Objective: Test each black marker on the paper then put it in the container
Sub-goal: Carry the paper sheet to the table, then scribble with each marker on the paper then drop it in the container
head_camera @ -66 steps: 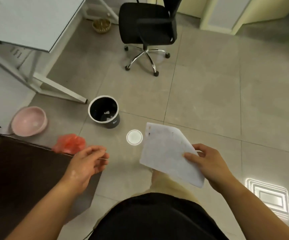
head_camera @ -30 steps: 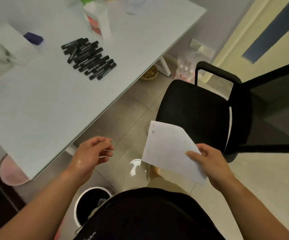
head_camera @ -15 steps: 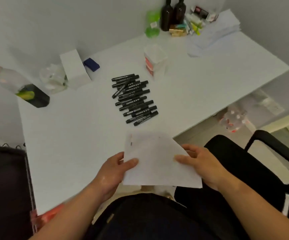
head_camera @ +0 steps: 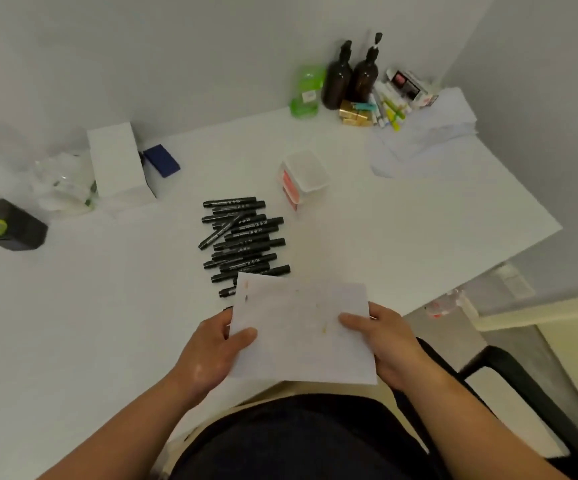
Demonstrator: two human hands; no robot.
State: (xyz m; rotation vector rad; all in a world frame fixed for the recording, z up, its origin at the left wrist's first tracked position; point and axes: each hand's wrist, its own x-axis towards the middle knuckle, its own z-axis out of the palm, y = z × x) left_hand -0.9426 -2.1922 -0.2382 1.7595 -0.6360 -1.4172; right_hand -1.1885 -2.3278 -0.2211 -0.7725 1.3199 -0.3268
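The black markers (head_camera: 242,240) lie in a loose row-stack at the centre of the counter (head_camera: 107,306), most of them parallel and one lying diagonally across the top left of the stack. The paper (head_camera: 301,330) is held on the near side of the markers, and its far edge hides the nearest ones. The left hand (head_camera: 211,355) pinches the paper's left edge, thumb on top. The right hand (head_camera: 384,344) grips the right edge the same way. The container (head_camera: 304,178), a pale tub with a red label, stands just beyond the markers to their right, apart from them.

Left of the markers:
- a white box (head_camera: 118,164)
- a blue block (head_camera: 161,160)
- crumpled clear plastic (head_camera: 62,181)
- a dark bottle (head_camera: 7,225) on its side

Far beyond the markers, to the right:
- a green bottle (head_camera: 306,91)
- two brown pump bottles (head_camera: 350,77)
- a white stack (head_camera: 429,133)

A black chair (head_camera: 509,382) stands off the counter, near right of the markers.
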